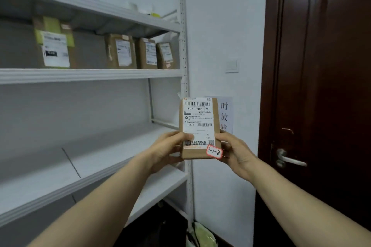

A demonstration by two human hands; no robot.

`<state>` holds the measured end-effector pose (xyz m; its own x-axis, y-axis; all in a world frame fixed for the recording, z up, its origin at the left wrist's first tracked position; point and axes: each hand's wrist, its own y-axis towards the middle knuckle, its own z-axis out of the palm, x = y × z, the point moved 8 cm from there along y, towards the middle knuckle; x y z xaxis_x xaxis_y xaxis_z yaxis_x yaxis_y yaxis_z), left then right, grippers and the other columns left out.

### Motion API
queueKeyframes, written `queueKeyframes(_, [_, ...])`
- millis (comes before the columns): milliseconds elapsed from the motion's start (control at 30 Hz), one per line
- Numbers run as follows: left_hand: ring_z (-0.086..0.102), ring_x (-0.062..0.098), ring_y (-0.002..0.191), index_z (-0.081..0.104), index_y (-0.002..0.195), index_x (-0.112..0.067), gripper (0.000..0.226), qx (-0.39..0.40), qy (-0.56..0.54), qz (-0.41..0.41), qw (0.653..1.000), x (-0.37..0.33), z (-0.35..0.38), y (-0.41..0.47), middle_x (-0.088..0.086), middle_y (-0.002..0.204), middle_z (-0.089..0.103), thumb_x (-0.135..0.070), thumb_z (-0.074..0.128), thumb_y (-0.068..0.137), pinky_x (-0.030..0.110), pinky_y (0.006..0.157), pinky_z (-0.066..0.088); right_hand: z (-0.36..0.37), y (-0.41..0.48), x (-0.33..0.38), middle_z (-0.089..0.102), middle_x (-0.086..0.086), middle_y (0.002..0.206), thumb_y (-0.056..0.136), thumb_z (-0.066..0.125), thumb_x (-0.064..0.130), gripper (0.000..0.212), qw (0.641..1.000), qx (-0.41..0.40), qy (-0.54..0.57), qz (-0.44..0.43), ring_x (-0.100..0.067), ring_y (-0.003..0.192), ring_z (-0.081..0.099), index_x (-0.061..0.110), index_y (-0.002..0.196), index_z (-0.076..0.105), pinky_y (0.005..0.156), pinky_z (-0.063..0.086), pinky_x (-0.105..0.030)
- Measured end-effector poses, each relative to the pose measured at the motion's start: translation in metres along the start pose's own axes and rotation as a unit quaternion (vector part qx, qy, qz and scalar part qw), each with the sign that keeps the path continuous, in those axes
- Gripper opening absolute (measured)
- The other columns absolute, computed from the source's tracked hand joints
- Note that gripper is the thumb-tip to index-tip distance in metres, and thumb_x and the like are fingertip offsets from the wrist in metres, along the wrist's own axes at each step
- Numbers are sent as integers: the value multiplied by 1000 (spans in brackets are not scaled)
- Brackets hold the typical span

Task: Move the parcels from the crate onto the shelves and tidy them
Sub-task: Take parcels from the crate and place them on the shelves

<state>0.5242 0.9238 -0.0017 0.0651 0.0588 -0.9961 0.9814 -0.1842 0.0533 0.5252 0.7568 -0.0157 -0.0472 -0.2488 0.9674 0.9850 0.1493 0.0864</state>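
Parcel, a small brown cardboard box with white shipping label (198, 128), held upright at its lower edge between left hand (169, 151) and right hand (233, 151), off the white metal shelf's (90, 75) right end; grip low, could tip.

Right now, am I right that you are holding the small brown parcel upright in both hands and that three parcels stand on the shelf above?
Not quite: the head view shows four parcels on that shelf, not three: a lone parcel at the left, a row of three at the right. Otherwise yes: left hand and right hand hold the small brown parcel upright.
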Motion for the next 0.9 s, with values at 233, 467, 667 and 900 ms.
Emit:
queueKeyframes(233, [68,16,93,60,116,-15,38,-57,26,29,998,-28,-52,93,2,99,74,-30,69,82,31,76,57,18,118,10,68,-4,81,89,58,22,12,999,9,46,-5,-13,68,58,21,94,69,73,47,-26])
queueKeyframes(467, [68,15,90,62,114,-15,37,-136,45,60,988,-60,-81,199,1,98,73,-28,71,81,27,72,55,13,256,38,71,1,73,90,59,20,14,995,60,49,-61,-11,68,62,16,98,69,70,50,-25])
queueKeyframes(667, [65,14,87,63,111,-20,47,-198,97,67,973,-84,-100,281,4,101,72,-38,78,70,29,76,54,10,364,64,75,-4,93,90,58,18,26,986,119,35,-107,-14,78,69,14,116,64,66,52,-27])
queueKeyframes(900, [64,14,98,42,133,-16,78,-237,223,112,939,-132,-129,357,2,116,61,-32,82,68,21,69,56,31,453,122,53,6,106,64,82,41,106,969,95,-61,-221,-11,98,56,34,143,12,71,46,-23])
